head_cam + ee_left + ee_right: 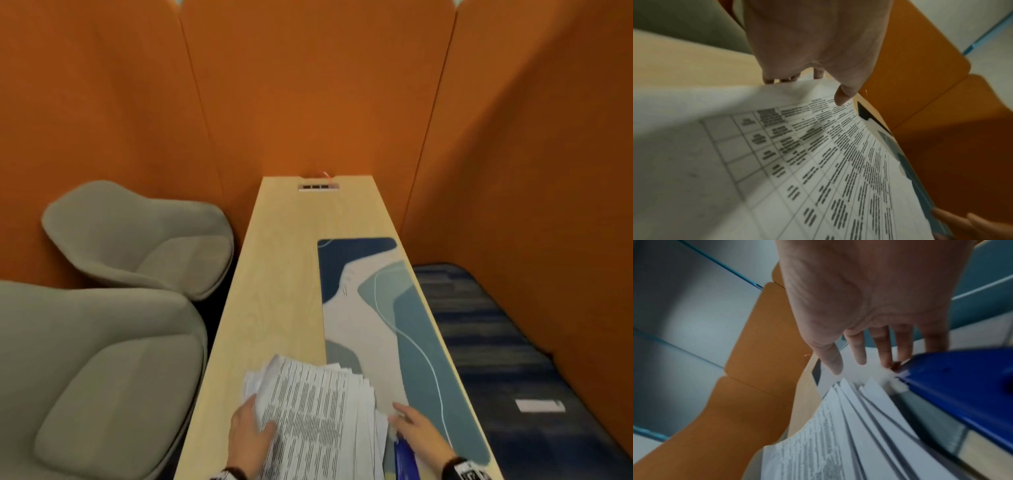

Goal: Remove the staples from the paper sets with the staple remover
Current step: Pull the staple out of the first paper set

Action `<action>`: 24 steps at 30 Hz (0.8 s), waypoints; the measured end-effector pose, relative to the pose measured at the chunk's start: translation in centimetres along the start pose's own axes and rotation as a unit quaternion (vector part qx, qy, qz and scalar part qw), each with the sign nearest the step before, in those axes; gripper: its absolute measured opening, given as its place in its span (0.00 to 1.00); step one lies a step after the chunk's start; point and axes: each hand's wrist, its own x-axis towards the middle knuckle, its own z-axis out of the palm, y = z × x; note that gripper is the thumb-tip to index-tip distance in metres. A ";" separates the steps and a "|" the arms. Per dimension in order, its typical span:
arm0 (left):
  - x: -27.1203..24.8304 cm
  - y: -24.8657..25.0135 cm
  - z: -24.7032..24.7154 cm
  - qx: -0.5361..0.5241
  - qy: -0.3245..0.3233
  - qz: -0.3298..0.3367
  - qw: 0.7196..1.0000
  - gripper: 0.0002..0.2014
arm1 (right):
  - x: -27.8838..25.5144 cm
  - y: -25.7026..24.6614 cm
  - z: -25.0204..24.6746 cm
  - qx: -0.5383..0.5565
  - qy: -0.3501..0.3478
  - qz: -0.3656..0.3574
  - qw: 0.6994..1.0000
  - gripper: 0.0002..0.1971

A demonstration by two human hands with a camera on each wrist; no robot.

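At the near end of the desk point(274, 274), the paper sets point(318, 411) are lying fanned, partly over the desk mat point(411, 325), probably spread so each stapled set can be reached. Left hand point(248, 433) is gripping the stack's left edge: thumb on the top sheet, fingers point(769, 80) curled under. Right hand point(416, 430) is hovering spread and slack, holding nothing, fingertips near a blue object point(962, 386), likely the staple remover, just right of the papers.

Bare desk point(284, 274) lies open beyond the paper stack point(318, 421); chairs point(137, 240) crowd its left.
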 end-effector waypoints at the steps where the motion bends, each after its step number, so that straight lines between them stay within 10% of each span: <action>1: 1.3 -0.5 0.1 0.000 0.029 0.009 1.000 0.37 | 0.6 -0.4 0.3 -0.016 -0.001 -0.015 1.000 0.26; 20: -0.5 0.2 -0.1 -0.297 0.077 0.076 0.949 0.06 | 0.9 1.5 1.3 -0.014 0.044 -0.010 0.999 0.19; 24: -2.2 0.7 -1.1 -0.311 0.176 0.112 0.927 0.08 | -0.4 2.3 1.2 -0.072 0.045 0.012 0.996 0.25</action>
